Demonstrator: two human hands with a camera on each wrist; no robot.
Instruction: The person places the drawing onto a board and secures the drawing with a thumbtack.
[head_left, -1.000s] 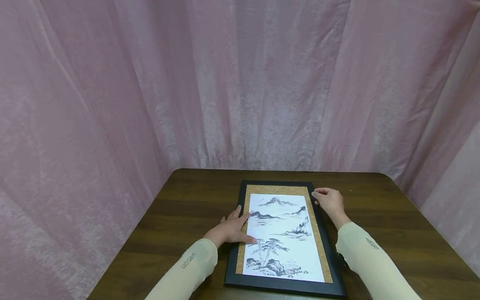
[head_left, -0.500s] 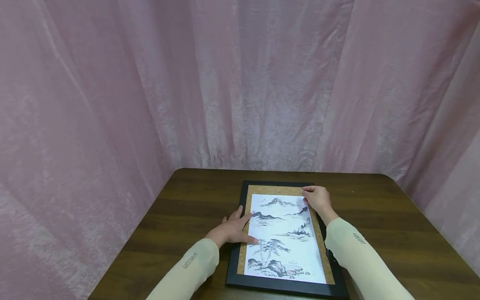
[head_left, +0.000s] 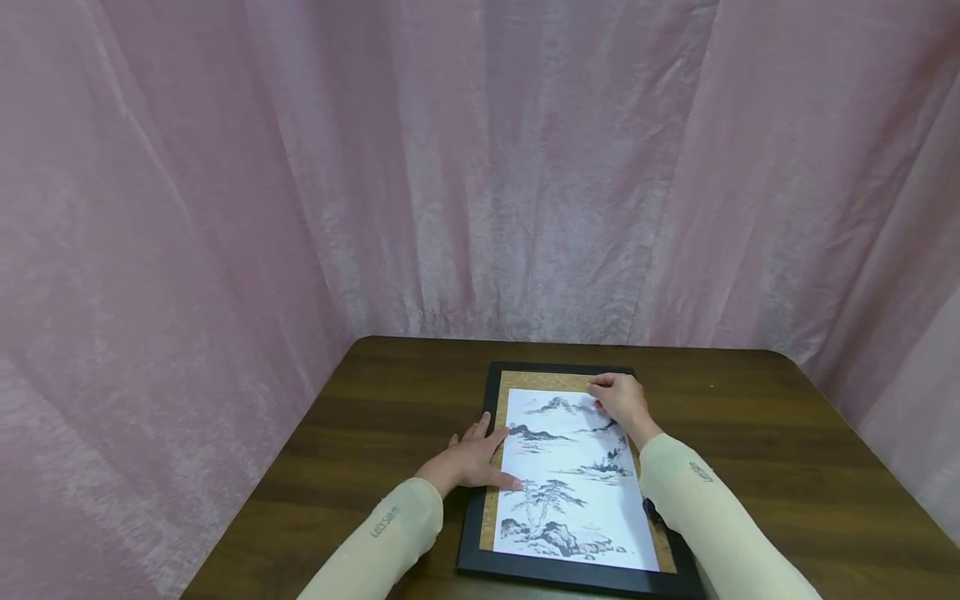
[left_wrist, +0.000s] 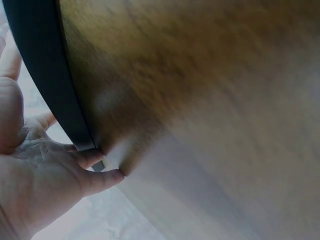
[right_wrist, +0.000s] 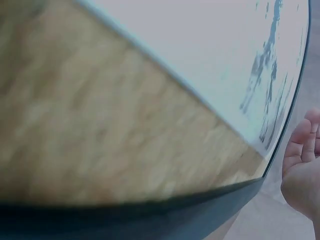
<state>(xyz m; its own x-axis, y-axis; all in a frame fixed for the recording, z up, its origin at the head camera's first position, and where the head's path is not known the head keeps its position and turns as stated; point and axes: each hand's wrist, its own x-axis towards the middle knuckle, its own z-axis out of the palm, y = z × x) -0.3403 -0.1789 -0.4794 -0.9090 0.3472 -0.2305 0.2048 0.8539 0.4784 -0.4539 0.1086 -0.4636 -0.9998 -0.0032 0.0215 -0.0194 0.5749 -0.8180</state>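
Note:
A cork board (head_left: 543,381) in a black frame (head_left: 469,533) lies on the table. On it is a white sheet with an ink landscape drawing (head_left: 592,517). My left hand (head_left: 468,462) spreads its fingers across the frame's left side, thumb on the drawing's edge. In the left wrist view, two fingertips of that hand (left_wrist: 45,175) reach past the frame's edge to the table. Over the drawing's top edge, near its right corner, is my right hand (head_left: 621,408), thumb and index finger close together. I cannot tell whether they pinch anything small.
The brown wooden table (head_left: 390,417) has rounded far corners. Pink velvet curtains (head_left: 555,167) hang behind it and along both sides. A tiny pale speck (head_left: 712,386) lies on the table to the right of the frame. A dark band (head_left: 651,508) shows beneath the right sleeve.
My right hand has moved left, from beside the frame's upper right side to over the drawing's top edge. The left hand has stayed in place on the frame.

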